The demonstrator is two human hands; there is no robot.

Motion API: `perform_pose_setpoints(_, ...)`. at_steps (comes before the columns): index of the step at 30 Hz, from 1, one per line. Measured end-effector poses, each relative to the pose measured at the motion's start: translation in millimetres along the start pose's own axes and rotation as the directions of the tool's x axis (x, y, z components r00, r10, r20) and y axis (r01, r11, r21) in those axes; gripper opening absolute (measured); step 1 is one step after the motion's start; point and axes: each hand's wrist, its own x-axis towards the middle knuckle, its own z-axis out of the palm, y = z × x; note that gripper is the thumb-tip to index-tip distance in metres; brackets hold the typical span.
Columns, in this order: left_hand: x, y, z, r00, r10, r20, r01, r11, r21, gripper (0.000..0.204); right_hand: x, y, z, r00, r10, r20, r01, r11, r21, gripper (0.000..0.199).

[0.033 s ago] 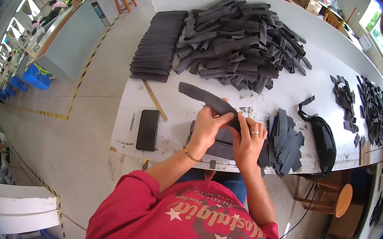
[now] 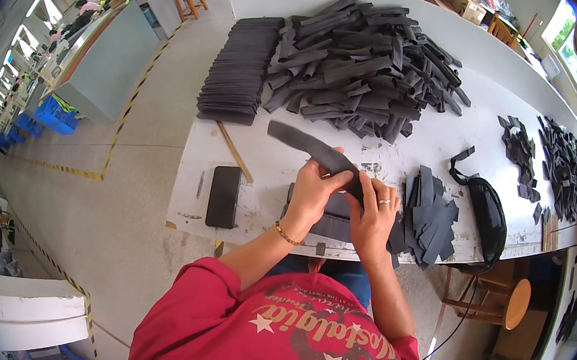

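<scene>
A long dark grey fabric strip is held between my two hands above the near edge of the white table. My left hand grips it near its lower end, thumb on top. At that end my right hand pinches the strip with thumb and fingers; the very tip is partly hidden by the fingers. Below my hands sits a dark, box-like thing, mostly covered by them. Beside my right hand lies a loose heap of short flat dark pieces.
Farther back are a neat stack of dark strips and a large heap of dark fabric tubes. A black rectangular case and a wooden stick lie left. Rightward are a black mesh pouch and dark scraps.
</scene>
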Motion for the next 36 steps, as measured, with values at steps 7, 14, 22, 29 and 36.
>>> perform_pose_setpoints(7,1.1,4.9,3.7,0.973,-0.032,0.229,0.109,0.937,-0.332,0.033,-16.4,-2.1,4.0,0.994,0.056,0.098,-0.074,0.978,0.194,0.047)
perform_pose_setpoints(14,-10.0,-9.6,10.5,0.984,-0.009,0.177,0.078,0.919,-0.385,0.02,1.5,-6.1,6.4,0.989,-0.03,0.146,-0.023,0.936,0.351,0.039)
perform_pose_setpoints(22,-8.7,-9.8,13.3,0.977,-0.065,0.203,0.146,0.899,-0.414,0.021,3.6,-0.3,-3.4,0.975,-0.094,0.203,0.007,0.92,0.392,0.034)
perform_pose_setpoints(29,-8.2,-8.4,6.1,0.979,-0.138,0.148,0.189,0.887,-0.421,0.023,-7.0,2.7,-3.8,0.961,-0.032,0.275,-0.061,0.945,0.321,0.031)
perform_pose_setpoints(36,-1.6,26.0,1.1,0.998,0.057,0.032,-0.04,0.926,-0.376,0.035,4.8,16.5,-22.3,0.956,-0.13,0.264,0.014,0.917,0.399,0.024)
